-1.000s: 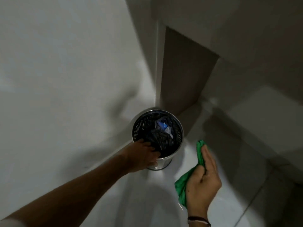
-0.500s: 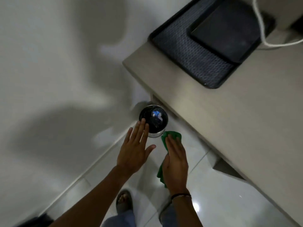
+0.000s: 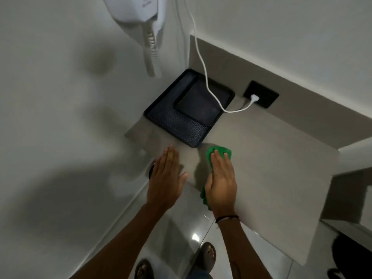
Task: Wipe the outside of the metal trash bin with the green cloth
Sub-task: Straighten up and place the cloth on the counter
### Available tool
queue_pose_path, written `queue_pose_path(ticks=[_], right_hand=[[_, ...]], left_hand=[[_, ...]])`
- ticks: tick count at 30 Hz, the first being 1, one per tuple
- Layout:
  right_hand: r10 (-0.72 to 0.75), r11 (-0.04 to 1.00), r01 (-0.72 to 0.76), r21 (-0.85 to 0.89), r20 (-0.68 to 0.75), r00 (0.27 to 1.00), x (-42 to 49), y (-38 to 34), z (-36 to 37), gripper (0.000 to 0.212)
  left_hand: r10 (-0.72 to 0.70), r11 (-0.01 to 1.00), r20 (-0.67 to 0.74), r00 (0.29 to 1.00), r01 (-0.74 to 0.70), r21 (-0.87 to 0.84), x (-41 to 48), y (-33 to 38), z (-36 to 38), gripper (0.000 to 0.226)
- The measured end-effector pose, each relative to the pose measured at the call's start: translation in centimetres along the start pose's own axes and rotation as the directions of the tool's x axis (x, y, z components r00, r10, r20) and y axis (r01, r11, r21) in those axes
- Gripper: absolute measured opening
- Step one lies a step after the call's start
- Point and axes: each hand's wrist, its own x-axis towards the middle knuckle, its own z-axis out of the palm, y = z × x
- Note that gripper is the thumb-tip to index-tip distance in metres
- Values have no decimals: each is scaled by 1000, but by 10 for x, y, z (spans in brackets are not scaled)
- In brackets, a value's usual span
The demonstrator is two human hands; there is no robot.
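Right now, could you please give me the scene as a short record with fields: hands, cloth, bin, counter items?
left hand: left hand, flat and open, empty, over the counter edge
right hand: right hand, fingers flat on the green cloth
cloth: partly under the hand
bin: metal trash bin on the floor, mostly hidden behind the left hand
counter items: black tray; white cable plugged into a black socket
wall: white handset with coiled cord
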Motion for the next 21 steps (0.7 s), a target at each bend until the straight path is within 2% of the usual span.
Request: queue_pose_path(ticks=[4,8,13,17,21], right_hand=[[162,965,-128,-228,137,977,29,55,2,59],[248,918,-140,-370,261,933,23,103,21,70],[339,888,-283,-362,101,935,21,103,46,72],[373,866,-318,-385,77,925,19,106,53,69],[368,871,-314,-378,79,926,20,108,53,68]], left_hand=[[91,996,14,996,-91,2,42,49,25,84],[103,993,65,993,-106,44,56,79,56,82],[67,988,132,989,-85,133,51,79,76,77],[87,977,167,982,-116,178,54,74,79,77],[170,960,149,974,-198,196,68,68,80,75]])
